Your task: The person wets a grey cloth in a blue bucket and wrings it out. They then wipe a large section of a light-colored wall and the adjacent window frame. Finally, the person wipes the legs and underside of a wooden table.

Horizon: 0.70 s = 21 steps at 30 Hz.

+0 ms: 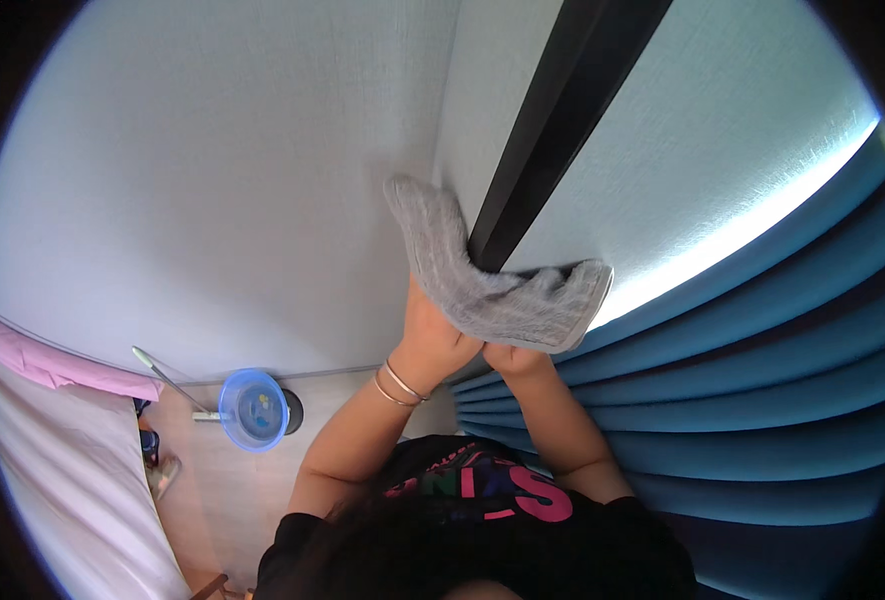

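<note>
A grey cloth (pixel 498 300) curves around the near end of a black square-edged bar (pixel 547 142) by the wall corner. My left hand (pixel 435 330), with two thin bangles (pixel 401 386) at the wrist, is behind the cloth's left part and presses it towards the bar. Under the cloth's lower edge sits my right hand (pixel 516 357), close beside the left one. The cloth hides the fingers of both hands. One flap of it reaches up along the left wall (pixel 225 187); the other spreads to the right of the bar.
Blue pleated curtains (pixel 712 405) hang at my right below a bright gap. Down left on the floor (pixel 240 495) stands a blue translucent basin (pixel 253 410), near a long-handled mop or squeegee (pixel 176 386). A bed with pale covers (pixel 67 450) is at far left, shoes (pixel 161 472) beside it.
</note>
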{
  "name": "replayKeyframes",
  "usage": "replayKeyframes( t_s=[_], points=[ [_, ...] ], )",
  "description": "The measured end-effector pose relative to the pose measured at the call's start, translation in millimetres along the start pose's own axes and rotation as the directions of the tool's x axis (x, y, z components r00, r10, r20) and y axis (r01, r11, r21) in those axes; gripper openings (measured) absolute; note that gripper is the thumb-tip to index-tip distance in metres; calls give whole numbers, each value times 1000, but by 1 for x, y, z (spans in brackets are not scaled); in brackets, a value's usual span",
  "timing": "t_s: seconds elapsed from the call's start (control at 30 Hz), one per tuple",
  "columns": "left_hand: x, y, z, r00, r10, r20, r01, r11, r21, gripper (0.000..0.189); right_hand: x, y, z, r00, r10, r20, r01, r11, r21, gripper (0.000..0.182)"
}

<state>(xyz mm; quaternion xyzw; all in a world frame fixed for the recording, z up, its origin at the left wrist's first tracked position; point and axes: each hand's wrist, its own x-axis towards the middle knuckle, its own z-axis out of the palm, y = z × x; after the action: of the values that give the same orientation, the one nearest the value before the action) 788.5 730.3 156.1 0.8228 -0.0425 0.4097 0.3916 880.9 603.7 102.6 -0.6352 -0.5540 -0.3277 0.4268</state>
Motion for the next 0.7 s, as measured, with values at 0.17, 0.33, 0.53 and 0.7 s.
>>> replayKeyframes(
  t_s=[0.17, 0.33, 0.53, 0.7],
  points=[
    [-57, -47, 28, 982, -165, 91, 169, 984, -47, 50, -53, 9, 23, 999, 41, -22, -47, 932, -361, 79],
    [-25, -17, 6, 996, -81, 47, 88, 981, -173, 53, 29, -37, -1, 986, -104, -130, 44, 915, -400, 56],
    [41, 17, -20, 995, 29, 95, 3, 948, -319, 57, 53, -34, -25, 992, 111, -57, -115, 991, -68, 45],
    [38, -19, -6, 973, -85, 217, 176, 879, -443, 73, 67, -27, -24, 993, 88, -74, -106, 950, -293, 32]
  ],
)
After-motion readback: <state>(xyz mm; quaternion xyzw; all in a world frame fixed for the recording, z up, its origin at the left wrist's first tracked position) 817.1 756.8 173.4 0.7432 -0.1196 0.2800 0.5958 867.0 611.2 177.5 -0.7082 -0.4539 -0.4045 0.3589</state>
